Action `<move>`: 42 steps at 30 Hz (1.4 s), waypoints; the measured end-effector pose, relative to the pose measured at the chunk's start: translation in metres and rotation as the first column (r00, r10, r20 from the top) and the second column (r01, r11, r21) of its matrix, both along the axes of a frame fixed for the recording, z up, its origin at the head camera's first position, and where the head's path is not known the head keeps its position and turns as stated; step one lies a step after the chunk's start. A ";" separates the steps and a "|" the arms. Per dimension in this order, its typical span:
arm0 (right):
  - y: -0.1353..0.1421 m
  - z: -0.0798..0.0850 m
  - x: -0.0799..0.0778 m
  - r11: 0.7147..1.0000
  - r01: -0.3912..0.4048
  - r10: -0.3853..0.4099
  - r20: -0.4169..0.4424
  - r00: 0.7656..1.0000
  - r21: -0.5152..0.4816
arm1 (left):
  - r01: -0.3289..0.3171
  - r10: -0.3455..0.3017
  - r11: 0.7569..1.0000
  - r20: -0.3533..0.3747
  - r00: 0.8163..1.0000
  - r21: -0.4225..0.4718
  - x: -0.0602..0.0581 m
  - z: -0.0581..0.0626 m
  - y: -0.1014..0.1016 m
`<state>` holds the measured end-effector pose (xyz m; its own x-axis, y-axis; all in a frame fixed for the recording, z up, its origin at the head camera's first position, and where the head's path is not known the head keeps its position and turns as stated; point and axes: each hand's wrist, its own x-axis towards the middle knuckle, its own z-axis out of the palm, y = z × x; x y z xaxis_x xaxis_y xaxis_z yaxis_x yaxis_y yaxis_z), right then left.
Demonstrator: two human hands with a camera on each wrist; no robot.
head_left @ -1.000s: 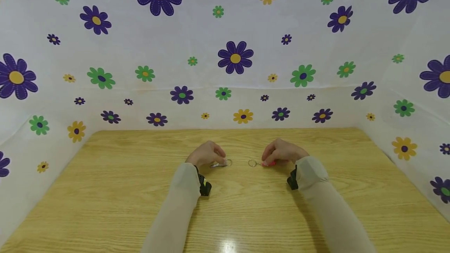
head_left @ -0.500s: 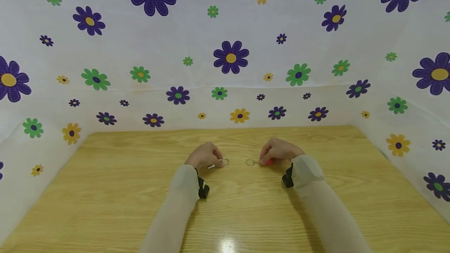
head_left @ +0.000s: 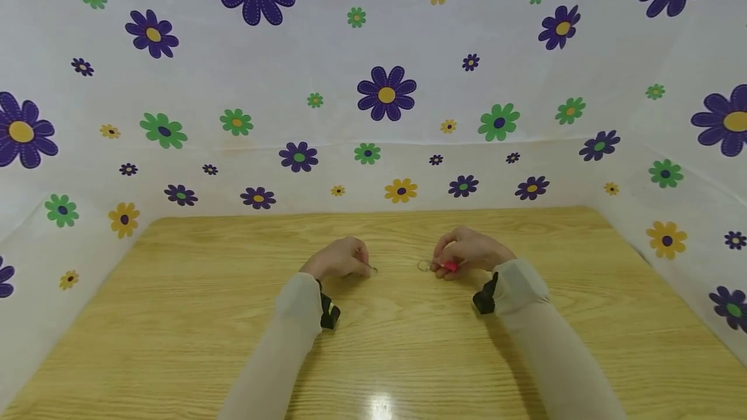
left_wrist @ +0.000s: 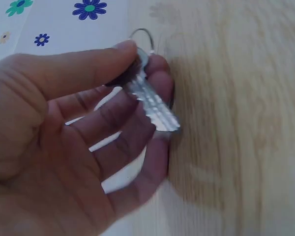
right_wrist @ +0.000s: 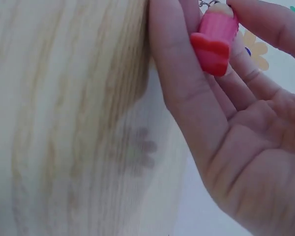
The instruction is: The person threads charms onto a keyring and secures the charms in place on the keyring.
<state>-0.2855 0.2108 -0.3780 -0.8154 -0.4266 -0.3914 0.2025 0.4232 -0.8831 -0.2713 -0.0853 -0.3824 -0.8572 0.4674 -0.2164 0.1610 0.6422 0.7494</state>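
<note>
Toward the far edge of a wood-grain table (head_left: 175,316), two bare hands are facing each other, apart. The left hand (head_left: 340,259) is pinching a silver key (left_wrist: 155,105) by its head, the toothed blade lying over the other fingers; a metal ring (left_wrist: 150,37) is showing beyond the thumb tip. The right hand (head_left: 471,250) is gripping a pink-and-red keychain charm (right_wrist: 214,44), whose wire ring (head_left: 417,266) is pointing toward the left hand. A flower-printed cloth (head_left: 327,70) is rising behind the table.
</note>
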 end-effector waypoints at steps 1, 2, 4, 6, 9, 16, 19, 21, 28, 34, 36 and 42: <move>0.000 0.000 0.000 1.000 -0.008 0.008 0.003 1.000 -0.010 | -0.006 0.005 0.999 0.020 1.000 0.039 0.000 0.000 -0.001; 0.001 0.001 0.001 1.000 -0.015 0.015 0.005 1.000 -0.017 | -0.014 0.011 0.997 0.043 0.999 0.079 0.001 0.000 -0.002; 0.002 0.002 0.002 0.999 -0.032 0.032 -0.001 0.999 -0.024 | -0.032 0.019 0.988 0.085 0.996 0.153 0.002 -0.001 -0.003; 0.003 0.003 0.003 0.998 -0.052 0.051 -0.013 0.999 -0.024 | -0.035 0.007 0.974 0.123 0.992 0.225 0.003 -0.003 -0.004; 0.005 0.004 0.004 0.997 -0.073 0.072 -0.031 0.997 -0.019 | -0.033 -0.008 0.959 0.146 0.989 0.282 0.006 -0.004 -0.004; 0.006 0.009 0.007 0.994 -0.091 0.096 -0.073 0.993 0.065 | -0.037 -0.021 0.943 0.169 0.985 0.331 0.012 -0.008 -0.005; 0.004 0.011 0.008 0.987 -0.076 0.095 -0.133 0.987 0.142 | -0.033 -0.023 0.941 0.161 0.987 0.336 0.013 -0.011 -0.007; 0.003 0.012 0.009 0.980 -0.056 0.093 -0.189 0.978 0.193 | -0.035 -0.020 0.940 0.157 0.987 0.340 0.014 -0.012 -0.007; 0.000 0.012 0.012 0.953 0.099 -0.014 -0.286 0.958 0.286 | -0.046 -0.010 0.938 0.158 0.987 0.345 0.016 -0.014 -0.006; 0.000 0.009 0.013 0.956 0.122 -0.046 -0.275 0.960 0.268 | -0.073 0.013 0.936 0.172 0.985 0.344 0.019 -0.012 -0.008; 0.000 0.008 0.013 0.958 0.120 -0.046 -0.271 0.961 0.260 | -0.085 0.024 0.934 0.177 0.984 0.347 0.020 -0.012 -0.008; -0.004 0.008 0.017 0.971 0.110 -0.051 -0.265 0.963 0.211 | -0.107 0.037 0.927 0.194 0.980 0.361 0.024 -0.009 -0.009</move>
